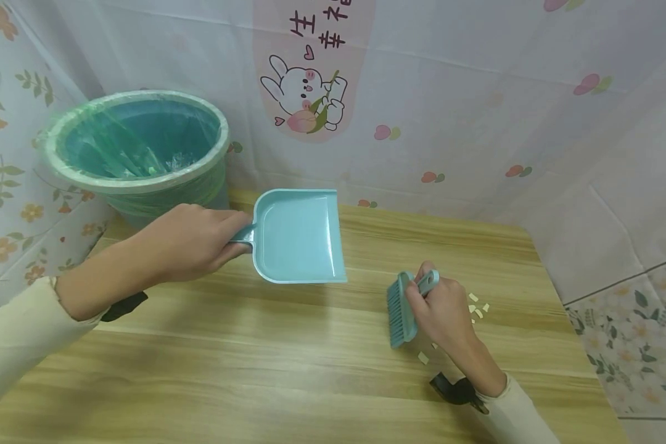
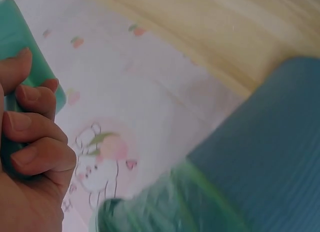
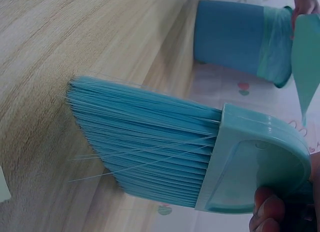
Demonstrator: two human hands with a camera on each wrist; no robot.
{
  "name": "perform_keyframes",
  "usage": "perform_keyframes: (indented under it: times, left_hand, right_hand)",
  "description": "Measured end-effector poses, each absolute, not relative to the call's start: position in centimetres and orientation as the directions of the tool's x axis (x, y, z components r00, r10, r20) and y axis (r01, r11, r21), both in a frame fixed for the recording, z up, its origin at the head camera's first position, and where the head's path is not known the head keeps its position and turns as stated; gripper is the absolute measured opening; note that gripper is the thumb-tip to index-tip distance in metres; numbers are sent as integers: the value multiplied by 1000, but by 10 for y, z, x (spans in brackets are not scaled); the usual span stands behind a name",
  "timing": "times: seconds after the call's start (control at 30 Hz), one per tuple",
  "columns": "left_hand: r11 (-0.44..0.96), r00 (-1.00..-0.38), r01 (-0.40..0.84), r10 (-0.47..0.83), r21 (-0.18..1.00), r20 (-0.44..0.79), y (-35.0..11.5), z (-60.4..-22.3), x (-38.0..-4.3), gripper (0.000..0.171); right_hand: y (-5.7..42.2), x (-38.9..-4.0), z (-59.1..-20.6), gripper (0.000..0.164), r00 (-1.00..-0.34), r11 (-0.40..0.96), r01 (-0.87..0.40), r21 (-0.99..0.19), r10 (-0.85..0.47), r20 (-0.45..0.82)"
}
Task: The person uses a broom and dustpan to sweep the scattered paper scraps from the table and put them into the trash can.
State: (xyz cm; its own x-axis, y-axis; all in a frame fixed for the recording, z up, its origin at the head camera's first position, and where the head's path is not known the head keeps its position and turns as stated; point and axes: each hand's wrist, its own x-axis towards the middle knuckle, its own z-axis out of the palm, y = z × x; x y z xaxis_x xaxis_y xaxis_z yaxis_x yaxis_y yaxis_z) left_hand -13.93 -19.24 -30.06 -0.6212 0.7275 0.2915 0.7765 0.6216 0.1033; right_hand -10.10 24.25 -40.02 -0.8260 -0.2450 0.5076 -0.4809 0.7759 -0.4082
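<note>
Between dustpan (image 1: 295,236) and brush (image 1: 404,311), a wide gap separates their edges

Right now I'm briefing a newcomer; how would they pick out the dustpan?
Find the bag-lined bucket at the back left of the wooden surface. To its right in the head view, the left hand grips the dustpan: a broad pale-blue scoop, unlike the bristled brush in the right hand.

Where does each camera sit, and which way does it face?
Head: on the head, facing forward and down at the table; left hand, right hand and sleeves show.
Left wrist: on that wrist, facing the bin; left fingers show.
Right wrist: on that wrist, facing the brush; right fingertips and left hand show.
Head and right wrist share brush, bin, dustpan.
</note>
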Motion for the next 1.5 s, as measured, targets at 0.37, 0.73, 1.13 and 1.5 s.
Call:
perform_keyframes:
  times: [0.37, 0.73, 1.13, 1.5]
  left_hand:
    - [562, -574, 817, 771, 128, 276, -167, -339, -139, 28]
    - [524, -547, 837, 800, 157, 246, -150, -377, -136, 24]
    - [504, -529, 847, 827, 166, 189, -133, -411, -134, 24]
    - [512, -541, 833, 833, 210, 118, -119, -428, -132, 23]
  right_hand:
    - [244, -100, -400, 23, -831, 779, -471, -414, -234, 505]
    - [244, -99, -399, 23, -836, 775, -466, -428, -226, 500]
    - [245, -99, -401, 23, -842, 780, -457, -428, -225, 490]
    - [245, -98, -400, 21, -842, 778, -454, -433, -216, 495]
